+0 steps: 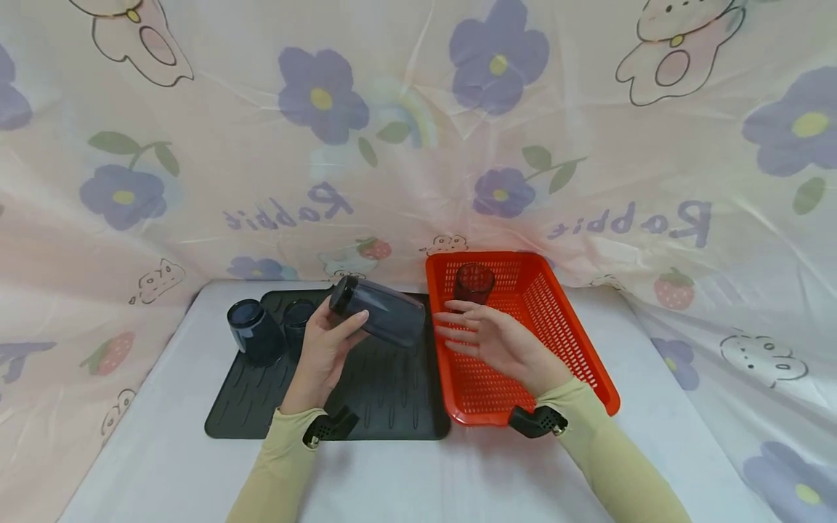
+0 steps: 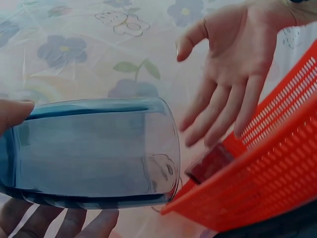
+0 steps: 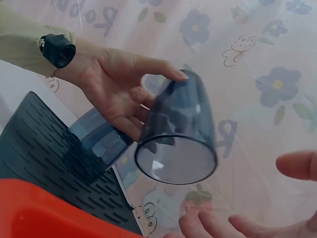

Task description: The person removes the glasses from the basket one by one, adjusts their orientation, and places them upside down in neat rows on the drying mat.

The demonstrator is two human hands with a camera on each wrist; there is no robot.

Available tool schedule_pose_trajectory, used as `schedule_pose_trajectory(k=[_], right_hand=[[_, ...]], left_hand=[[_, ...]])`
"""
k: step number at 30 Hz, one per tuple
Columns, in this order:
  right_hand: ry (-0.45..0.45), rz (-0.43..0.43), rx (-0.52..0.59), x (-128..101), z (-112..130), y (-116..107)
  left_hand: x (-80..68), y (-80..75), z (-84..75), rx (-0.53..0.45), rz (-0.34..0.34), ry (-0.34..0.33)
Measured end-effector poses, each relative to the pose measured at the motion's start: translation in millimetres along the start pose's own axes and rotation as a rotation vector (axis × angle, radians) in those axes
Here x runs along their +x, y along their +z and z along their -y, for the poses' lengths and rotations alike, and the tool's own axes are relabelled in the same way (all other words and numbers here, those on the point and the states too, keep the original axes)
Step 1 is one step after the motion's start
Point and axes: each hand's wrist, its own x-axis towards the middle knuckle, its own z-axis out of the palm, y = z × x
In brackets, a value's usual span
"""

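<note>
My left hand grips a dark blue translucent tumbler and holds it tilted on its side in the air above the black ribbed mat. In the left wrist view the tumbler lies between thumb and fingers. In the right wrist view the tumbler shows its round base. My right hand hovers open just right of the tumbler, over the red basket, fingers spread and touching nothing. A dark red tumbler stands in the basket's far corner.
Two more dark blue tumblers stand at the mat's far left. Mat and basket lie on a white table. A flower-and-rabbit printed sheet closes off the back and both sides.
</note>
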Motion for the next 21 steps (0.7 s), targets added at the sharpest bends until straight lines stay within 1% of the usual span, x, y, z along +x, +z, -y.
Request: schedule_pose_trajectory(k=[3,10,15,18,21], right_hand=[[-0.012,-0.002,0.003,-1,1,-3],[-0.021,-0.035,0.012,-6,5,-12],[-0.040,-0.041,0.024,-13,9,-21],[-0.052,-0.039,0.044,-16,11,-28],[-0.061,-0.050,0.057,-19,14,-33]], left_hand=[[0.4,-6.5,0.8,0.043,-0.007,0.017],[1.7,-21.9,3.4,0.181,-0.065,0.017],[3.0,-32.3,5.7,0.283,-0.089,0.052],[3.6,-36.2,6.1,0.362,-0.112,0.071],[3.0,-36.7,4.3,0.446,-0.130,0.080]])
